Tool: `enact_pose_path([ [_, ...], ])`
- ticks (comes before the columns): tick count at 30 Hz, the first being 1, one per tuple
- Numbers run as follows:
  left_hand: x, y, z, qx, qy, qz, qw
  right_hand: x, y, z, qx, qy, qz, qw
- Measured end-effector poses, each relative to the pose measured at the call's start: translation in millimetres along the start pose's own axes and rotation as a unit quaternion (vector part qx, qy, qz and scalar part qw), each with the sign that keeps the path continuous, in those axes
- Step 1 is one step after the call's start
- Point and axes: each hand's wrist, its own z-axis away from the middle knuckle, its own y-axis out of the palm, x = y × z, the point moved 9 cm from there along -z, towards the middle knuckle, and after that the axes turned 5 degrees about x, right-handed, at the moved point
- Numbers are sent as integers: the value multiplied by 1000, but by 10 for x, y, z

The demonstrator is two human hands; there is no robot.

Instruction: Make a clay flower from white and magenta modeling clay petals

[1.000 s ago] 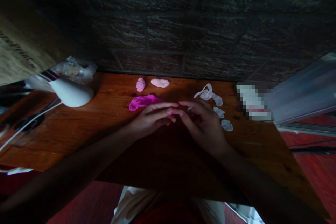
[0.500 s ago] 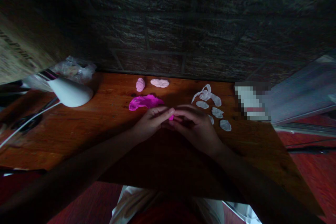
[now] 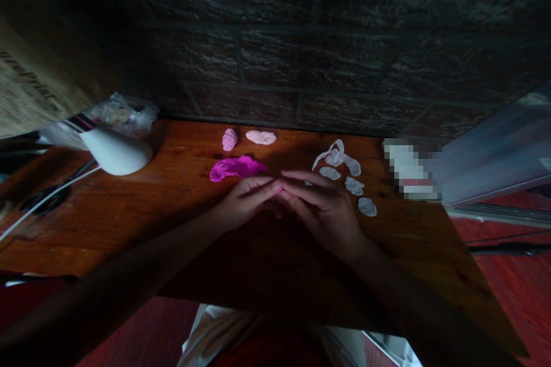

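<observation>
My left hand (image 3: 247, 200) and my right hand (image 3: 322, 206) meet fingertip to fingertip over the middle of the wooden table (image 3: 129, 223). Between their tips they pinch a tiny magenta clay piece (image 3: 281, 187), mostly hidden by the fingers. A bigger flattened magenta clay lump (image 3: 236, 167) lies just beyond my left hand. Two pale pink clay pieces (image 3: 260, 137) rest near the wall. Several white petal-shaped clay pieces (image 3: 353, 184) lie beyond and to the right of my right hand.
A white rounded lamp head (image 3: 116, 152) with its cable sits at the left, crumpled clear plastic (image 3: 123, 112) behind it. A dark brick-pattern wall (image 3: 301, 57) backs the table. A blurred small box (image 3: 408, 169) and a grey slanted panel (image 3: 495, 160) stand at the right.
My fingers, stretched out and touching a second ago, have curled together around the small magenta piece. A white petal that my right hand covered now shows.
</observation>
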Motion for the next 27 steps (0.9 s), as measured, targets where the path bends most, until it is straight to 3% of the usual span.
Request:
enact_pose_path([
  [7,48,-48,-18,-46,-13,4,999,-98,36,12,4,36,28,999],
  [19,36,-87,-7,-53,5,-7,999,-121,98,-4,20,48,-52,997],
  [22,69,-64,-9,-36,-24,7,999,-151,85,11,7,61,-32,998],
  [27,48,37,1,17,-30,44,998,-134,109,18,25,26,-1,999],
])
